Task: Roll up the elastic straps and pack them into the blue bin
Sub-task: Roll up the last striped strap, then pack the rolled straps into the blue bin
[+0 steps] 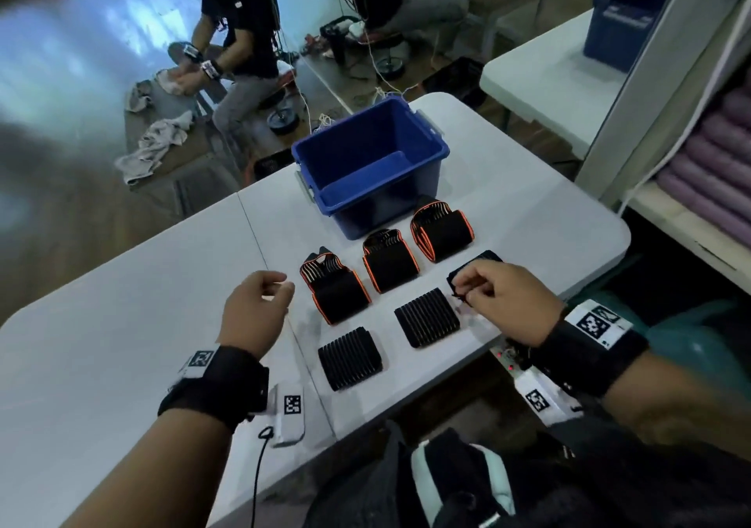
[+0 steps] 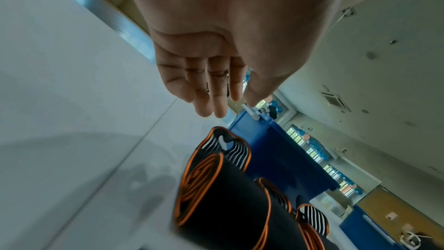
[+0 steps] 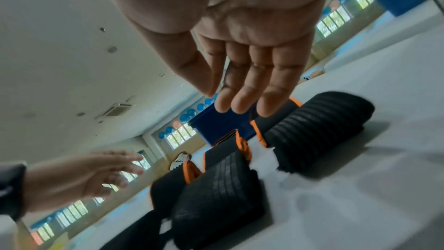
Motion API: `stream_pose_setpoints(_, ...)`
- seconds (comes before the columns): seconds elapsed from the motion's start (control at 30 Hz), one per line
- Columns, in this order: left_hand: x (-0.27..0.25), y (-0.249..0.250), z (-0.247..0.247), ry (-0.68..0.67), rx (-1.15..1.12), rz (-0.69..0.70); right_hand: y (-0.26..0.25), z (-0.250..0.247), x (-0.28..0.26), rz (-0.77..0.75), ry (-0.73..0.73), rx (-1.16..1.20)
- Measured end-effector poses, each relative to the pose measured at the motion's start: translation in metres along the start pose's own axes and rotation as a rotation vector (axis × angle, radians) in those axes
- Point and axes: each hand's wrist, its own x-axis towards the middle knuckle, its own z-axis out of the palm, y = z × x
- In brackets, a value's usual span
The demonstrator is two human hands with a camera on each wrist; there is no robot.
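An empty blue bin [image 1: 370, 161] stands at the far end of the white table [image 1: 122, 304]. In front of it lie three rolled black straps with orange edges [image 1: 335, 291] [image 1: 390, 265] [image 1: 441, 234]. Nearer me are two ribbed black rolls [image 1: 349, 358] [image 1: 426, 318], and a third [image 1: 485, 257] lies partly under my right hand [image 1: 467, 285]. That hand [image 3: 240, 92] hovers just above the third roll [image 3: 319, 126] with relaxed fingers, holding nothing. My left hand [image 1: 280, 283] hangs loosely curled and empty, left of the nearest orange-edged strap [image 2: 216, 187].
A white tagged device [image 1: 288, 409] with a cable lies on the table by my left wrist. Bags [image 1: 447, 487] sit below the near table edge. A shelf of purple towels [image 1: 711, 161] stands at right. People sit beyond the table; a second blue bin [image 1: 621, 19] is on another table.
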Motion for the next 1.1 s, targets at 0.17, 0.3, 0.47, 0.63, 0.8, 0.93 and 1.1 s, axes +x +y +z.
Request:
stream_pose_setpoints(0.17, 0.055, 0.030, 0.003, 0.036, -0.065, 0.041, 0.018, -0.026, 0.040, -0.017, -0.088, -0.412)
stream_pose_setpoints(0.3, 0.099, 0.058, 0.016, -0.022, -0.138, -0.013, 0.026, -0.028, 0.061, 0.011, -0.249, -0.625)
stream_pose_setpoints(0.47, 0.133, 0.077, 0.035, -0.118, -0.239, -0.069, 0.025, -0.029, 0.079, 0.028, -0.381, -0.642)
stream_pose_setpoints(0.63, 0.155, 0.084, 0.048, -0.155, -0.359, -0.090, 0.022, -0.028, 0.093, 0.047, -0.461, -0.611)
stream_pose_setpoints(0.8, 0.170, 0.108, 0.060, -0.175, -0.333, -0.077, 0.024, -0.032, 0.095, 0.047, -0.465, -0.688)
stream_pose_setpoints(0.93, 0.190, 0.136, 0.073, -0.215, -0.251, -0.060, 0.035, -0.030, 0.094, 0.072, -0.436, -0.635)
stream_pose_setpoints(1.1, 0.200, 0.176, 0.096, -0.279, -0.152, -0.039, 0.045, -0.040, 0.088, 0.099, -0.342, -0.408)
